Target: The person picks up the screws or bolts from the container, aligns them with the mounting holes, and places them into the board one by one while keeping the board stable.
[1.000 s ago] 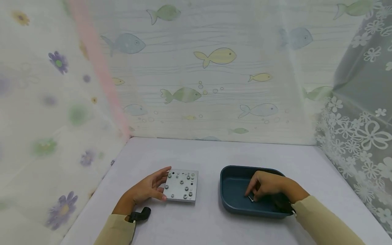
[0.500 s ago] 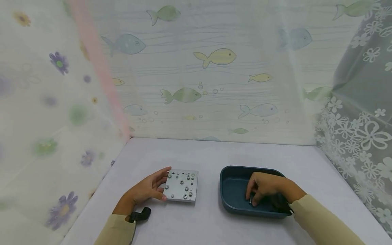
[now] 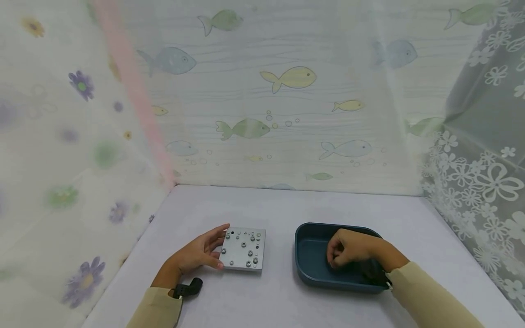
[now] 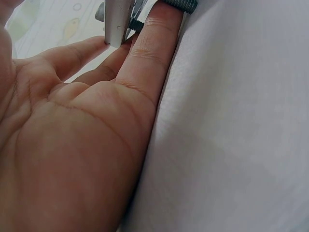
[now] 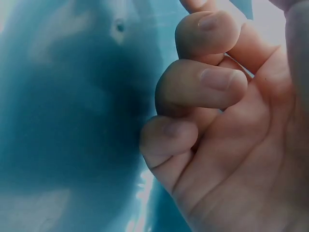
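A square metal plate (image 3: 237,253) set with several round-headed bolts lies left of centre. My left hand (image 3: 197,253) holds its left side, thumb at the near corner and forefinger at the far corner. The left wrist view shows fingers reaching under the plate, one touching a threaded bolt shank (image 4: 187,5). My right hand (image 3: 356,246) is inside the dark blue tray (image 3: 313,253), fingers curled. A small silver screw-like piece seen between its fingertips earlier is now hidden by the hand. In the right wrist view the curled fingers (image 5: 203,87) show beside the blue wall.
The white tabletop (image 3: 279,300) runs between plate and tray. Printed curtains with fish (image 3: 289,77) and flowers hang behind and at the left. A lacy grey curtain (image 3: 492,136) hangs at the right. A black wrist device (image 3: 188,288) sits on the left wrist.
The silver piece went from lying slanted at the right fingertips, to upright between them, to out of sight as the right fingers curled in. Left hand and plate keep their places.
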Demonstrator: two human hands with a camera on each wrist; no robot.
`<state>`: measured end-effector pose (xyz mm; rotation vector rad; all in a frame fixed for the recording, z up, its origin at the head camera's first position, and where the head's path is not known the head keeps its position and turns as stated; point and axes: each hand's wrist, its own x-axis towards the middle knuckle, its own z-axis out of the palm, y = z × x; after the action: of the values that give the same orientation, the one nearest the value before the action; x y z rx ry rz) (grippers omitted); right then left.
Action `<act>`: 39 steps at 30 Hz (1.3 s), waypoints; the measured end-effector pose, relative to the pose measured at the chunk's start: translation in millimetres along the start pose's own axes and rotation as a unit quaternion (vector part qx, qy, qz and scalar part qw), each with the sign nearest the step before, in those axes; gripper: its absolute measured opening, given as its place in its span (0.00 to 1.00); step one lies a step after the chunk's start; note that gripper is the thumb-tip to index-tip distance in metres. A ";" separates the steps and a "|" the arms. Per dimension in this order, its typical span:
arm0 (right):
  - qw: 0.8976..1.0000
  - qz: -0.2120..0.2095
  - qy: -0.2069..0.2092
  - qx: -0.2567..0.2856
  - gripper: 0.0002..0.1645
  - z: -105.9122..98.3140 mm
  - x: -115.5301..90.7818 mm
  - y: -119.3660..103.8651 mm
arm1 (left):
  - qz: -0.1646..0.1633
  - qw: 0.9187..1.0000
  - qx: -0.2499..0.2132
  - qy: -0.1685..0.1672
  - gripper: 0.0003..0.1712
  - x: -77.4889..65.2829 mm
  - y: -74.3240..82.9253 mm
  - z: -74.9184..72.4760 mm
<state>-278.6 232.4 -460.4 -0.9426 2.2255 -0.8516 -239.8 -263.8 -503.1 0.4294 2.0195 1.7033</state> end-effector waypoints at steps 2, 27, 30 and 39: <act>1.000 -0.003 0.008 0.001 0.07 -1.9 -0.4 -1.8 | 0.000 1.000 0.001 0.000 0.73 0.5 -0.3 0.3; 0.979 -0.132 0.127 0.087 0.01 -9.5 24.0 -65.9 | 0.005 1.000 -0.006 -0.004 0.73 1.8 -1.5 -1.0; 0.976 -0.133 0.150 0.085 0.02 -5.2 28.4 -74.5 | 0.008 1.000 -0.005 -0.006 0.72 2.5 -2.1 -0.7; 0.961 -0.109 0.252 0.025 0.04 14.4 50.1 -101.8 | 0.000 1.000 0.003 -0.001 0.72 0.9 -1.0 -0.8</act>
<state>-256.8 133.3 -407.7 -1.0483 2.5315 -1.3708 -240.9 -264.2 -504.1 0.4323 2.0233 1.6979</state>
